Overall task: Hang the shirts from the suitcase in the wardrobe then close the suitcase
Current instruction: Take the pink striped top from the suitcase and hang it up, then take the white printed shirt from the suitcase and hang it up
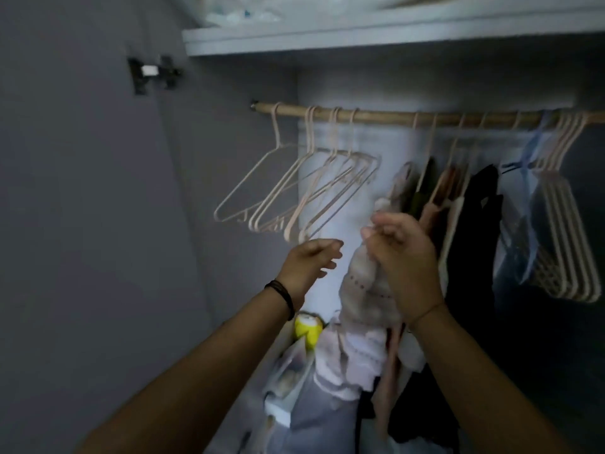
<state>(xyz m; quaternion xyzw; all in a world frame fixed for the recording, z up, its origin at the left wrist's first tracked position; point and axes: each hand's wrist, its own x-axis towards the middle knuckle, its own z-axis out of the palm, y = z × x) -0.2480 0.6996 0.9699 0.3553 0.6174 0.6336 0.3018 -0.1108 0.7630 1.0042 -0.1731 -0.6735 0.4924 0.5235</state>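
Observation:
A wooden rail runs across the wardrobe. Several empty pale pink hangers hang at its left. A pale beige shirt hangs from the rail's middle, beside darker clothes. My right hand is closed on the shirt's upper part, near its shoulder. My left hand hovers just left of the shirt, fingers spread, holding nothing, below the empty hangers. The suitcase is out of view.
A white shelf sits above the rail. More empty hangers and a clear bag hang at the right. Folded clothes and a yellow object lie at the wardrobe bottom. The open door stands on the left.

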